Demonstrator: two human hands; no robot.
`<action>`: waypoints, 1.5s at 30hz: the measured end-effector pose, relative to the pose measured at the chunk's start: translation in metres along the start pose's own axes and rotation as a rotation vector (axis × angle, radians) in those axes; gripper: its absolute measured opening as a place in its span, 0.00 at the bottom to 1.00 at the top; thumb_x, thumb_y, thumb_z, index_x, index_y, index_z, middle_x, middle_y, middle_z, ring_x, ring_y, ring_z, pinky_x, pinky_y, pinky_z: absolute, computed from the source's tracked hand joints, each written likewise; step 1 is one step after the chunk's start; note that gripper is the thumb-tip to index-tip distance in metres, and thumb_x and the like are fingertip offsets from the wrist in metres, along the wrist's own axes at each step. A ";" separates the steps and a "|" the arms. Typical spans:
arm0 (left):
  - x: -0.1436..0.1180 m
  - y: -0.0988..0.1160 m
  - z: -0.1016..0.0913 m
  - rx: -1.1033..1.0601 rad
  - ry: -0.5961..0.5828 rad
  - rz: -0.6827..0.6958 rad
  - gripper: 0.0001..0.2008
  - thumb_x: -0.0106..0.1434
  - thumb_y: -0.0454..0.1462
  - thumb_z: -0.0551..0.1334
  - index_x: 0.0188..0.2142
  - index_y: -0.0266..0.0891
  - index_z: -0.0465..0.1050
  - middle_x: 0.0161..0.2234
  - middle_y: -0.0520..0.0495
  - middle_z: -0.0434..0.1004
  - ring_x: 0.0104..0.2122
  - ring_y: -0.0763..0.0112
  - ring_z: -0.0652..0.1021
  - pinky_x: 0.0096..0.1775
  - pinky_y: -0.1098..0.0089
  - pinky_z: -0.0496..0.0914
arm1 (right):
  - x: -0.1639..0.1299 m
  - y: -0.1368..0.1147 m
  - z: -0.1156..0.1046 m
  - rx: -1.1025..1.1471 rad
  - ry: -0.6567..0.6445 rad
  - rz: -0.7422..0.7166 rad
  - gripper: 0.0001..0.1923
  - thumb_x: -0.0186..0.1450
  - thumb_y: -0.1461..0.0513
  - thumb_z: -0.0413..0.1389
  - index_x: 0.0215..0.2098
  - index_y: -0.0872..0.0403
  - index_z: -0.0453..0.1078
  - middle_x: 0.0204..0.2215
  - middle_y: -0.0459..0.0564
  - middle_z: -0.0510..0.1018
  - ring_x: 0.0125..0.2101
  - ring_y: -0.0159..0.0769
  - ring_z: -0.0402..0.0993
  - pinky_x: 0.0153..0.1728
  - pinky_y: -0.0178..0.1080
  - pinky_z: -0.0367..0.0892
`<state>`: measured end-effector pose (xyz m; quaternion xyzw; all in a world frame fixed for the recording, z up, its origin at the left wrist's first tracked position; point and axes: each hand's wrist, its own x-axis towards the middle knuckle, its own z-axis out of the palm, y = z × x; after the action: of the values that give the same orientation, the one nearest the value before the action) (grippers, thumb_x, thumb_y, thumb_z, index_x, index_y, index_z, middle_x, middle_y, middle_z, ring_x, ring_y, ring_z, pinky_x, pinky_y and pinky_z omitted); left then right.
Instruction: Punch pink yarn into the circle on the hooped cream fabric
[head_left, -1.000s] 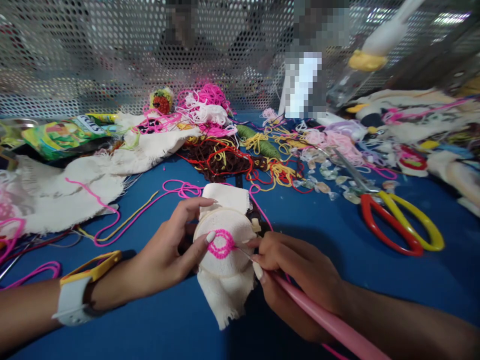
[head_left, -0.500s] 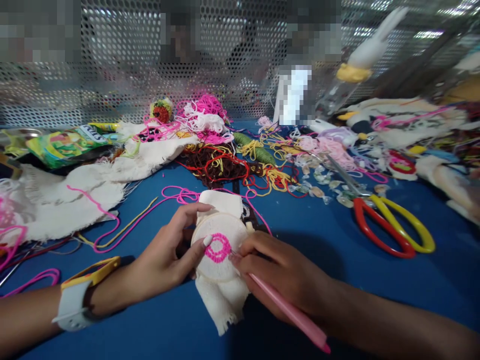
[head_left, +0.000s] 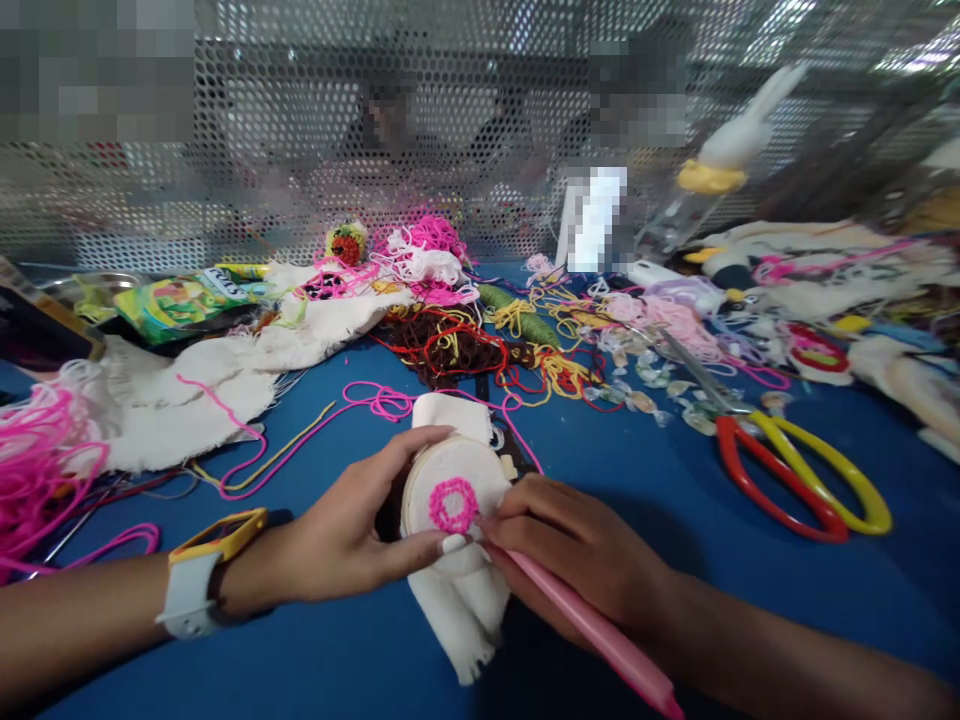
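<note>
My left hand (head_left: 382, 520) grips the left side of a round embroidery hoop (head_left: 411, 505), its thumb lying across the lower front. Cream cloth (head_left: 469, 625) is stretched in the hoop and hangs below it with a frayed end. A ring of bright pink loops (head_left: 453, 505) is worked on the cloth. In my right hand (head_left: 574, 550) is a pink pen-shaped punch needle (head_left: 600, 630), its tip end at the right edge of the ring. The tip itself is hidden by my fingers. Pink yarn (head_left: 382, 398) lies on the table behind the hoop.
Scissors (head_left: 795, 475) with red and yellow handles lie at right, near wrapped candies (head_left: 645, 375). Tangled brown yarn (head_left: 431, 345), a green snack bag (head_left: 176, 305), white cloth (head_left: 195, 400) and a pink yarn heap (head_left: 41, 455) spread over the blue table. A perforated metal panel (head_left: 300, 180) stands behind.
My left thumb has moved from the ring's upper left down to below it. The view has shifted slightly. My right hand keeps its hold on the punch needle by the ring.
</note>
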<state>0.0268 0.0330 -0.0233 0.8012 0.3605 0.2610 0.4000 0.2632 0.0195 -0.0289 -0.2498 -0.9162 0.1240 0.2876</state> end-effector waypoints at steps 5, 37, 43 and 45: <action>0.000 0.001 0.001 -0.058 0.011 0.000 0.29 0.64 0.35 0.57 0.60 0.43 0.45 0.56 0.39 0.62 0.54 0.57 0.67 0.51 0.60 0.67 | 0.000 0.000 0.001 0.035 -0.015 0.004 0.07 0.62 0.67 0.53 0.39 0.57 0.69 0.31 0.51 0.73 0.30 0.32 0.67 0.31 0.34 0.64; 0.010 -0.003 0.003 -0.534 0.280 -0.201 0.22 0.64 0.39 0.59 0.54 0.42 0.52 0.43 0.46 0.67 0.39 0.71 0.72 0.36 0.75 0.71 | 0.012 -0.010 -0.063 0.106 0.325 0.682 0.06 0.63 0.58 0.53 0.32 0.51 0.69 0.21 0.44 0.71 0.21 0.29 0.66 0.23 0.31 0.61; 0.010 -0.001 0.001 -0.516 0.359 -0.218 0.22 0.63 0.39 0.60 0.54 0.43 0.53 0.41 0.47 0.68 0.34 0.74 0.72 0.31 0.76 0.69 | 0.003 -0.046 -0.028 0.600 -0.567 0.795 0.11 0.62 0.53 0.55 0.34 0.52 0.69 0.23 0.45 0.73 0.20 0.26 0.65 0.18 0.29 0.55; 0.008 -0.001 0.001 -0.496 0.407 -0.190 0.22 0.63 0.39 0.60 0.54 0.44 0.54 0.41 0.48 0.68 0.33 0.74 0.71 0.30 0.77 0.69 | 0.003 -0.038 -0.012 0.682 -0.384 0.857 0.16 0.65 0.49 0.49 0.33 0.53 0.64 0.23 0.44 0.70 0.20 0.24 0.63 0.18 0.28 0.56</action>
<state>0.0320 0.0393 -0.0231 0.5738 0.4316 0.4570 0.5251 0.2537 -0.0097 -0.0040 -0.4647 -0.6775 0.5605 0.1044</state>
